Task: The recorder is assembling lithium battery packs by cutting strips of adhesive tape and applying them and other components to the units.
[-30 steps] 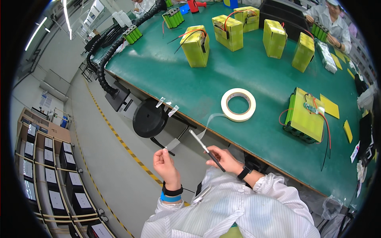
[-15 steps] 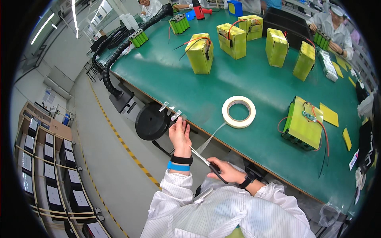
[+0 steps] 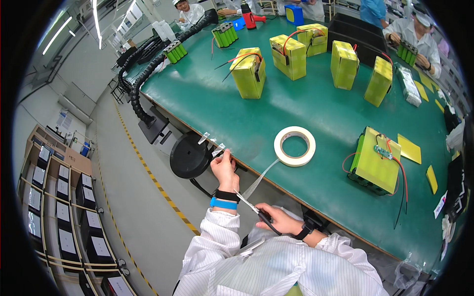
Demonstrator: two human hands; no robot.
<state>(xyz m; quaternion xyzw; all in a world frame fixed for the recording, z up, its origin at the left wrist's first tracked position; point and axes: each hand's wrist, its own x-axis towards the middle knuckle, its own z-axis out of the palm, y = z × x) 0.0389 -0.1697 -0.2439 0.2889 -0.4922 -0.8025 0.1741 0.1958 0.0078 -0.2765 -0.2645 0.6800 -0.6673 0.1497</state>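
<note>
My left hand (image 3: 223, 168) reaches to the front edge of the green table (image 3: 316, 118) and pinches a short strip of clear tape (image 3: 220, 148) at the edge, beside two other strips (image 3: 204, 138) stuck there. My right hand (image 3: 276, 220) is close to my chest and grips scissors (image 3: 252, 207), their blades pointing up and left. A strip of tape (image 3: 261, 177) runs from the white tape roll (image 3: 295, 145) lying flat on the table down toward the scissors.
A yellow-green battery pack with red and black wires (image 3: 376, 160) lies right of the roll. Several upright yellow packs (image 3: 249, 72) stand farther back. A black round stool (image 3: 190, 155) sits below the edge. Other people (image 3: 414, 34) work at the far side. Shelving (image 3: 59, 197) stands left.
My left hand rose from near my chest to the table edge with a tape strip. My right hand with the scissors dropped lower and closer to my body.
</note>
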